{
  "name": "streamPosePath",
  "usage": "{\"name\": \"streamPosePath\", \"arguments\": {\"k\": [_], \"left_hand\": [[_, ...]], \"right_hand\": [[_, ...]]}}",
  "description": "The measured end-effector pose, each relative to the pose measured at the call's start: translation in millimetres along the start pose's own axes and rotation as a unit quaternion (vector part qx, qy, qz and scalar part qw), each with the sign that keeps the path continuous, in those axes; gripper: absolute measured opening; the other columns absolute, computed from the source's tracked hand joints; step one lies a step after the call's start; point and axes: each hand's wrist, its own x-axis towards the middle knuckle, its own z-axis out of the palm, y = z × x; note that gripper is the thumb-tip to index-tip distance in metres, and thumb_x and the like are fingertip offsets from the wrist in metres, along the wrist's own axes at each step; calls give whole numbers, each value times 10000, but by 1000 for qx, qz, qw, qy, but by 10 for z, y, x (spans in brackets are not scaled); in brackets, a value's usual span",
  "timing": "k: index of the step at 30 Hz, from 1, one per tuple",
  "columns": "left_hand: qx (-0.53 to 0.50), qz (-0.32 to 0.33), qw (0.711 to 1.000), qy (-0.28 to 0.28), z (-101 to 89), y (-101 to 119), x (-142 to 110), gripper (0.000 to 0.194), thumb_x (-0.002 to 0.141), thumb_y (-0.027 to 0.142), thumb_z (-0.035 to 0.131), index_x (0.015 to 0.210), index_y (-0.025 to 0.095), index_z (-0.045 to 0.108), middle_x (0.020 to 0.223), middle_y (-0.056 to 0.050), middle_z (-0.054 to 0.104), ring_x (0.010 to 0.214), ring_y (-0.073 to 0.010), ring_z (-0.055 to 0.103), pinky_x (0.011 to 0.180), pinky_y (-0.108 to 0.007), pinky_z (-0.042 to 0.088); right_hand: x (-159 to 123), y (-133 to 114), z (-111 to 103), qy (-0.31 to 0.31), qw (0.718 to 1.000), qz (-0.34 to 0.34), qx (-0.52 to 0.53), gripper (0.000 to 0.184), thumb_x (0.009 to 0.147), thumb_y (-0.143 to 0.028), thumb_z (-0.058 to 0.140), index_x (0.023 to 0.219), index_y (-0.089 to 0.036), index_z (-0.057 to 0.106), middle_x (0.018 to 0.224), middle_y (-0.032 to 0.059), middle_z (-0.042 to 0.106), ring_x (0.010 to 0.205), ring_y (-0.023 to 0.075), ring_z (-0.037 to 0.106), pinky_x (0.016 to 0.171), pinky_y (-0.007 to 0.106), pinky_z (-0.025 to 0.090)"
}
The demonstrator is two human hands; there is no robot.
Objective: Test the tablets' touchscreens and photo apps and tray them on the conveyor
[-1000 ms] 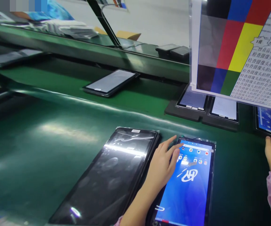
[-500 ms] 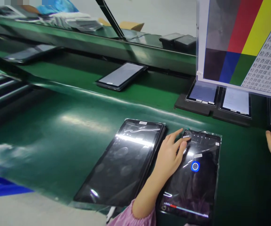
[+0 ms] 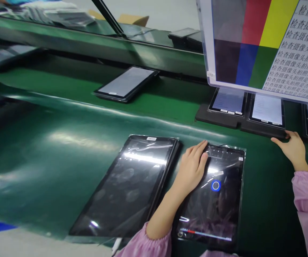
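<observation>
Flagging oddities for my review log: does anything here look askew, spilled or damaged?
No spill or break shows. Mildly odd: pale blotches mottle the dark screen of the unlit tablet left of the left hand; smudges or reflections, I cannot tell.

Is repeating "检查摄像头拍照是否清" in black lines on the sign (image 3: 298,67) beyond the worktop's (image 3: 49,171) far edge, toward the right. Is showing too small for reading on the tablet labels (image 3: 151,139).

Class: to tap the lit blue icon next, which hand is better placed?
Probably the left hand: it lies at the edge of the tablet showing the blue icon. The right hand is farther off, beside the black holder.
</observation>
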Motion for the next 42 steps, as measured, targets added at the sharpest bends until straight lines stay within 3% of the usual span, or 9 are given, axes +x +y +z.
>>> {"name": "streamPosePath", "arguments": {"k": [7, 12, 15, 20, 24, 29, 35, 38, 42], "left_hand": [[52, -9, 999, 7, 0, 104, 113, 543, 1111, 395, 286, 1447, 90, 584, 1314, -174, 710, 1143, -329, 612, 1049, -526, 508], [39, -29, 998, -41, -19, 186, 21, 520, 1116, 390, 253, 1250, 134, 685, 1204, -138, 763, 1077, -328, 637, 983, -523, 517], [34, -33, 996, -70, -63, 218, -27, 509, 1115, 408, 259, 1211, 161, 694, 1185, -121, 774, 1079, -335, 651, 956, -526, 522], [2, -11, 996, -87, -172, 236, -45, 489, 1118, 381, 266, 1154, 191, 715, 1105, -98, 771, 1000, -288, 677, 952, -495, 539], [-21, -12, 992, -124, -238, 281, -100, 461, 1117, 385, 303, 1274, 215, 702, 1180, -93, 714, 1104, -279, 642, 1026, -495, 528], [-11, -9, 988, -153, -265, 332, -97, 481, 1128, 378, 239, 1175, 204, 685, 1148, -89, 731, 1038, -278, 646, 985, -490, 525], [4, -9, 983, -184, -346, 321, 41, 492, 1116, 434, 236, 986, 225, 662, 943, -66, 739, 868, -271, 686, 883, -444, 540], [-48, -31, 971, -233, -472, 307, 98, 523, 1097, 514, 285, 844, 237, 648, 852, -57, 719, 842, -263, 691, 839, -400, 540], [-153, -41, 940, -302, -684, 285, 132, 535, 1042, 620, 378, 741, 247, 618, 866, -41, 687, 842, -231, 668, 865, -355, 561]], "right_hand": [[103, 6, -65, 7, 998, 9, 54, 853, 619, -937, 692, 1019, -184, 696, 1068, 149, 671, 957, 365, 649, 862, 523, 520], [102, -11, -39, 32, 986, 52, 157, 852, 610, -855, 777, 1109, -174, 665, 802, 67, 647, 761, 315, 641, 872, 580, 536], [118, -49, 15, 24, 960, 67, 272, 860, 672, -808, 767, 1239, -187, 588, 899, 61, 684, 722, 269, 668, 845, 564, 595], [165, -78, -7, -41, 886, 97, 451, 930, 553, -543, 958, 1335, -255, 544, 1163, 60, 668, 1056, 270, 705, 932, 504, 659], [235, -54, -82, -87, 832, 144, 529, 708, 523, -310, 974, 1142, -281, 634, 1109, 18, 672, 1050, 251, 701, 891, 499, 691], [363, -39, -43, -78, 789, 190, 580, 298, 631, -280, 849, 826, -212, 634, 962, 38, 669, 972, 249, 687, 790, 436, 703], [379, -69, -61, -74, 767, 233, 593, 241, 614, -185, 847, 769, -191, 664, 910, 50, 695, 982, 272, 689, 711, 418, 706], [363, -101, -111, -65, 760, 241, 600, 157, 696, -169, 790, 807, -187, 680, 975, 67, 722, 1022, 272, 701, 710, 404, 707], [332, -144, -153, -45, 754, 244, 608, 90, 736, -119, 710, 747, -170, 637, 902, 64, 695, 906, 237, 710, 650, 362, 693]]}}
